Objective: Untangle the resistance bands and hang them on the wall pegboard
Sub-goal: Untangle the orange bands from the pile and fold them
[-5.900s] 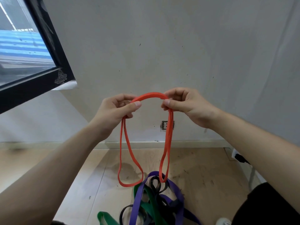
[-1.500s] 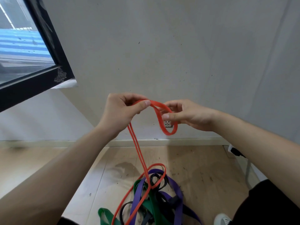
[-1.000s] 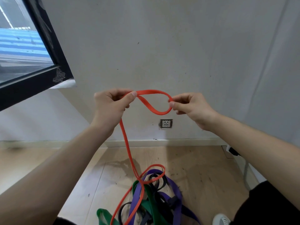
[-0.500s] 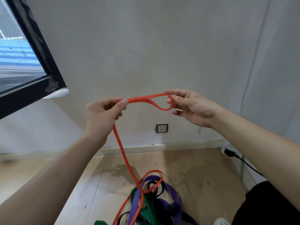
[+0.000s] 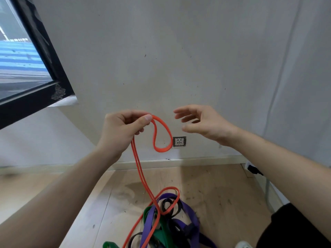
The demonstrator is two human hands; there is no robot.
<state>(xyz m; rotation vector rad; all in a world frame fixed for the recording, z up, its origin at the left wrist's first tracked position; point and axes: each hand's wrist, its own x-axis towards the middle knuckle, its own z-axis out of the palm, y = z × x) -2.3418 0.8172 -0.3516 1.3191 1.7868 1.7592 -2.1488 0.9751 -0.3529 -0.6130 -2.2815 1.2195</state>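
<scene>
The left hand (image 5: pixel 121 131) pinches the orange band (image 5: pixel 161 150), whose strands trail into the tangled pile (image 5: pixel 162 233) on the floor (image 5: pixel 223 194), while the right hand (image 5: pixel 204 122) spreads open nearby.

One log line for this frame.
left hand: pinches orange band | right hand: holds nothing | pile: tangled on floor

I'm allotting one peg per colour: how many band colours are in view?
4: the orange band, gripped by the left hand, trailing to the floor; purple, green and black tangled in the floor pile. More may lie hidden.
</scene>
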